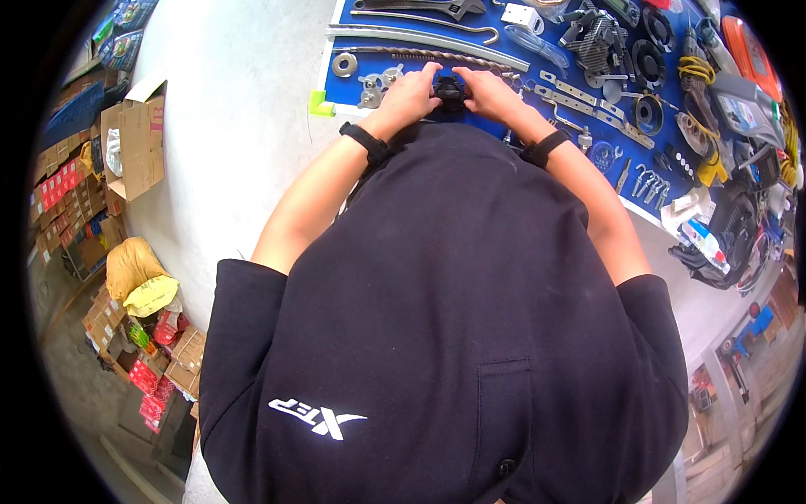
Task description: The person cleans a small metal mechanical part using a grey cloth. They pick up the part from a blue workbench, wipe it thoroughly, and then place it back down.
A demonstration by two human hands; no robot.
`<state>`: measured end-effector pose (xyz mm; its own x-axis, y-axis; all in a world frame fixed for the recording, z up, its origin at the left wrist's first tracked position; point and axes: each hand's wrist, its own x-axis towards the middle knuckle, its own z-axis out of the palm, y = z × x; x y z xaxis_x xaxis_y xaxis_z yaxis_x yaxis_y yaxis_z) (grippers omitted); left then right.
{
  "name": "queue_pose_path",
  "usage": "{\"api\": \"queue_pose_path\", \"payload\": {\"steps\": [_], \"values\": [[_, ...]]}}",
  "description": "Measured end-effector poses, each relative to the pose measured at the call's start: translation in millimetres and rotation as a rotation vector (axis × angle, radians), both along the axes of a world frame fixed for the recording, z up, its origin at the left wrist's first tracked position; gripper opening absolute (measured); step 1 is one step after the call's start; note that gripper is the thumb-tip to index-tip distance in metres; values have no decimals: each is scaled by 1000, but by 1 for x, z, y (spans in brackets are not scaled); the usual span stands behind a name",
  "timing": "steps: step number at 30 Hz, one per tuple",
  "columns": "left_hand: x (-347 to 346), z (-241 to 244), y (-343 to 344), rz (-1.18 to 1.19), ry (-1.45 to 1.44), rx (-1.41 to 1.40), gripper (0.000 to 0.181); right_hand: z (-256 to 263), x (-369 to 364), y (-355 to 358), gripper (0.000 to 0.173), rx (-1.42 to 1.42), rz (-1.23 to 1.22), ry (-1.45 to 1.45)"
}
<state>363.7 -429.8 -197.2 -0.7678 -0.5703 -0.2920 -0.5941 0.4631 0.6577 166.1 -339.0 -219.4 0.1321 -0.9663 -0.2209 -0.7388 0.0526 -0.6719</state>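
A small black part [450, 93], perhaps of plastic, is between my two hands at the near edge of a blue mat [352, 94]. My left hand [409, 96] grips its left side, thumb and fingertips against it. On the other side my right hand [492, 96] grips it in the same way. What the part is cannot be told at this size. Two metal gear-like parts [373, 94] lie just left of my left hand. Beyond my hands runs a long brown drill bit [434, 55], with a spring [412, 57] beside it.
An adjustable wrench [434, 7], a hooked rod [428, 22] and a metal rail [434, 41] lie at the far side. Perforated metal strips [592, 104], hook bolts [652, 184] and a grey bottle [746, 107] are to the right. Cartons [135, 142] stand left.
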Motion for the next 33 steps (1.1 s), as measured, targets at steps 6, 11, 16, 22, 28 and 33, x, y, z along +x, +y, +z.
{"api": "queue_pose_path", "payload": {"steps": [6, 11, 16, 22, 28, 33], "values": [[0, 3, 0, 34, -24, 53, 66, 1, -1, 1, 72, 26, 12, -14], [-2, 9, 4, 33, -61, 52, 74, 12, 1, -1, 85, 41, 70, -9], [-4, 18, 7, 3, -125, 38, 82, 10, 4, 0, 98, 61, 128, 73], [-3, 16, 9, -66, -141, -29, 79, 31, 15, 0, 97, 131, 80, 145], [-4, 19, 15, -101, -105, -153, 68, 27, 16, 1, 92, 125, 103, 131], [-4, 18, 20, -72, -100, -173, 65, 16, 12, 1, 82, 84, 122, 149]]}}
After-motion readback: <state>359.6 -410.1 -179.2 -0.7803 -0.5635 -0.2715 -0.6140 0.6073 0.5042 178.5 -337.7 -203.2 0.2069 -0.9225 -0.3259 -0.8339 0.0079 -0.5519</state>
